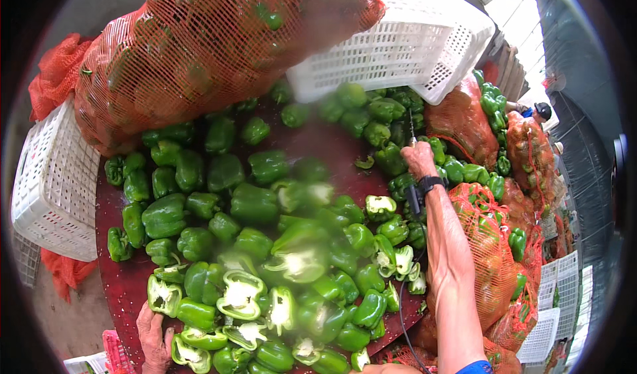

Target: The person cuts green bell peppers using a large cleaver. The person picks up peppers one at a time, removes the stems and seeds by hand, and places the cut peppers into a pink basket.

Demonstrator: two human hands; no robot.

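Observation:
Green bell peppers (164, 216) cover much of a dark red tabletop (332, 153); many in the near part are cut open, with pale insides showing. My right hand (418, 159) reaches far out to the right side of the table, closed around a slim knife (411, 127) whose thin blade points away from me, over whole peppers. At the near left edge, my left hand (155, 337) holds nothing, its fingers apart, beside a halved pepper (164, 296). A strap with a small dark device (415, 198) and a cable is on my right wrist. Blur softens the middle of the view.
A full orange mesh sack (179, 62) lies across the far left. White plastic crates stand at left (56, 181) and at the back (378, 49). More pepper-filled mesh sacks (481, 254) crowd the right side near my forearm. Another person (541, 112) is far right.

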